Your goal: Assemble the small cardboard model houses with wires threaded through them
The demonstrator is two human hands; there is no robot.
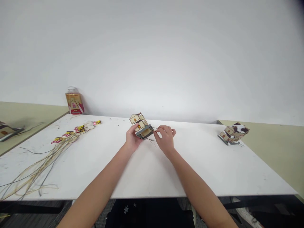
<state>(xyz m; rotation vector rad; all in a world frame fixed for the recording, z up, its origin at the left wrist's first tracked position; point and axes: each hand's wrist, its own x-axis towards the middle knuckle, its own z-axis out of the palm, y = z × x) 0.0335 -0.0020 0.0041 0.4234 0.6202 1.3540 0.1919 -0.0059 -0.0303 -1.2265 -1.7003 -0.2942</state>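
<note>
A small model house (140, 123) with cream walls, brown edges and a grey base is held tilted above the white table (154, 177). My left hand (133, 138) is wrapped round its left side and underside. Thin dark wires hang from the base, over the tabletop. At the right edge of the base, the fingers of my right hand (164, 136) are pinched together on what looks like one of these thin wires.
A similar house (234, 133) stands at the table's right. Long cream and grey wires (54, 152) with red, white and yellow pieces (79, 129) lie on the left. A labelled bottle (74, 101) stands at the back left. Another model (6, 131) sits at the far left.
</note>
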